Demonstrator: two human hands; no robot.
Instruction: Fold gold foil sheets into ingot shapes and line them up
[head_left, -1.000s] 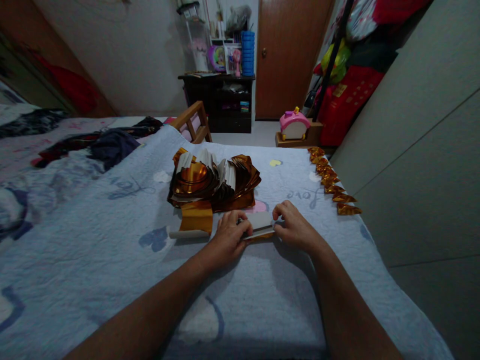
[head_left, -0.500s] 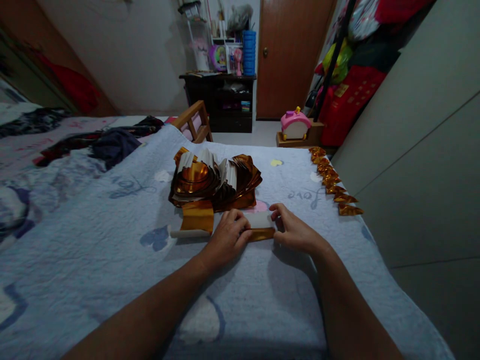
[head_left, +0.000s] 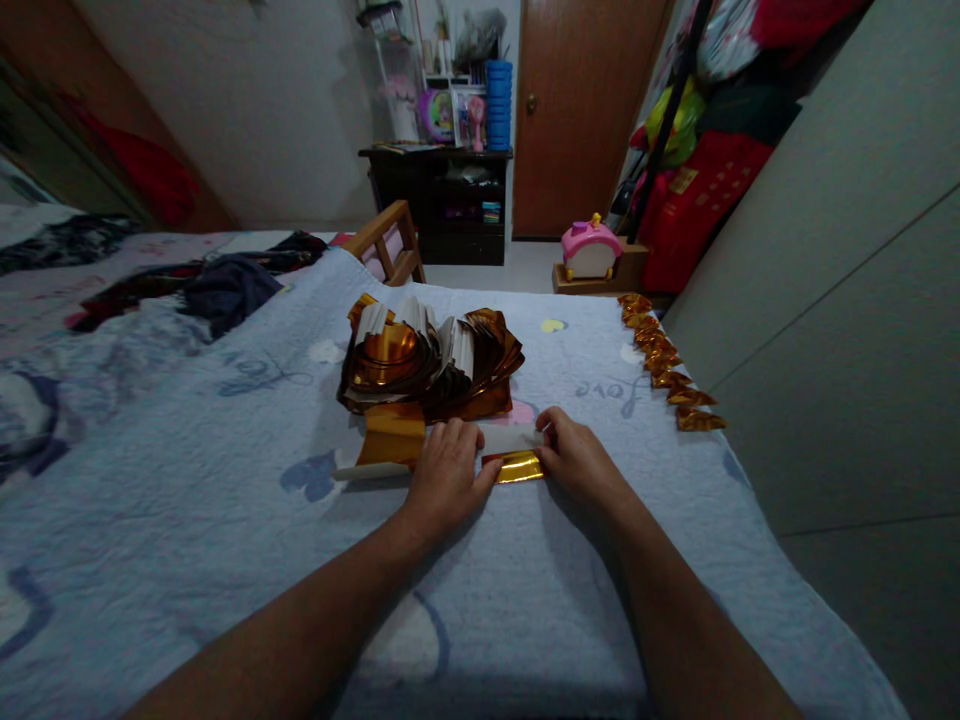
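Observation:
A sheet of gold foil paper [head_left: 517, 467] lies on the bedspread, its near edge folded over so the gold face shows in front of the white back. My left hand [head_left: 448, 462] holds its left part down, fingers bent on top and thumb along the gold strip. At the right end, my right hand [head_left: 574, 450] pinches the paper between thumb and fingers. Left of my left hand lies another gold paper piece [head_left: 394, 436] with a whitish curled near edge. Just beyond is a thick stack of gold foil papers [head_left: 427, 365], loosely curled, with white backs showing.
Several folded gold pieces [head_left: 656, 355] form a row along the right edge of the light blue bedspread [head_left: 300, 570]. A pale cabinet [head_left: 840, 380] rises at right. Farther off stand a pink toy [head_left: 591, 248], a dark shelf [head_left: 457, 210] and a wooden chair [head_left: 390, 245].
My right hand has shifted slightly left and its fingers have closed in on the paper's end. My left hand has flattened slightly leftward. The folded gold strip now shines brightly.

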